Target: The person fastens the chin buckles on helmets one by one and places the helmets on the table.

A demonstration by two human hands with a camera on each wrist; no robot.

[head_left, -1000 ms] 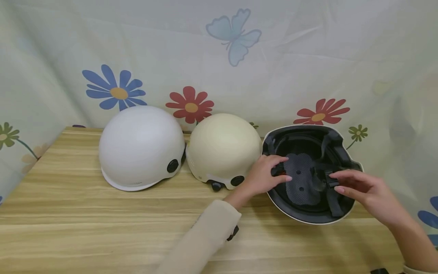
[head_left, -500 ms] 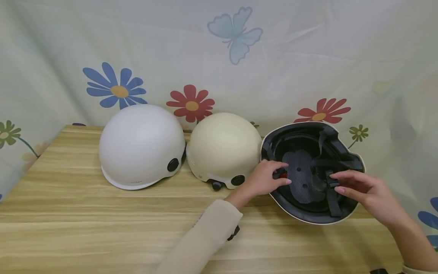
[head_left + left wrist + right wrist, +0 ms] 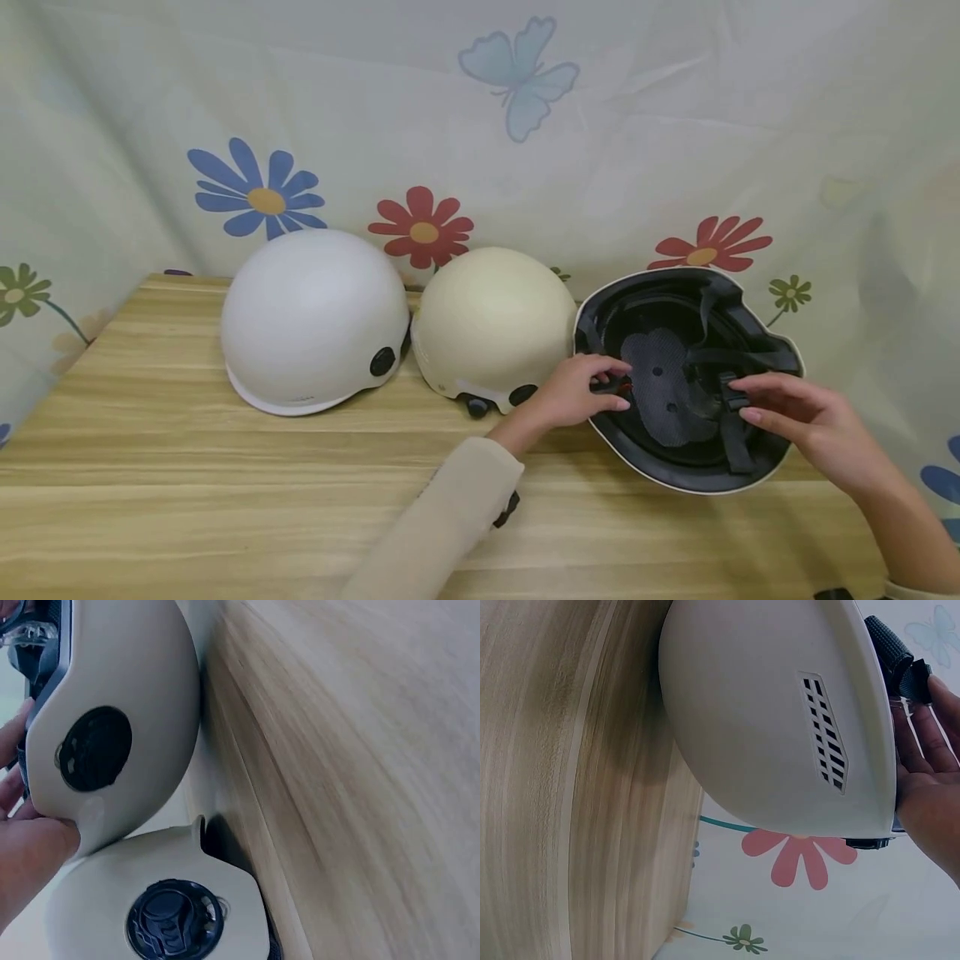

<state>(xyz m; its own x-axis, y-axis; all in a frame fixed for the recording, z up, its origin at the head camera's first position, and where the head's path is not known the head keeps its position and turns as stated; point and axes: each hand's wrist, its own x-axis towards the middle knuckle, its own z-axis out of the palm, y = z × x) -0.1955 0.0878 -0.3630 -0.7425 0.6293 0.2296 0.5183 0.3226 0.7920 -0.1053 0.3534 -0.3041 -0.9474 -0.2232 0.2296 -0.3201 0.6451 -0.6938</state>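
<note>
On the right of the table an upturned helmet shows its black lining and straps. My left hand is at its left rim, thumb and fingers around a black buckle piece with a bit of red. The left wrist view shows that hand against the cream shell; its fingertips are partly hidden. At the right side my right hand pinches a black strap buckle above the lining. In the right wrist view its fingers are behind the rim, close to a black strap piece.
A white helmet and a cream helmet stand dome up to the left, the cream one against the upturned helmet. All rest on a wooden table. A flowered curtain hangs right behind.
The upturned helmet has turned and tipped slightly, its upper rim shifting left and up. The left hand has moved slightly lower, and its buckle piece shows more clearly. The right hand keeps its hold.
</note>
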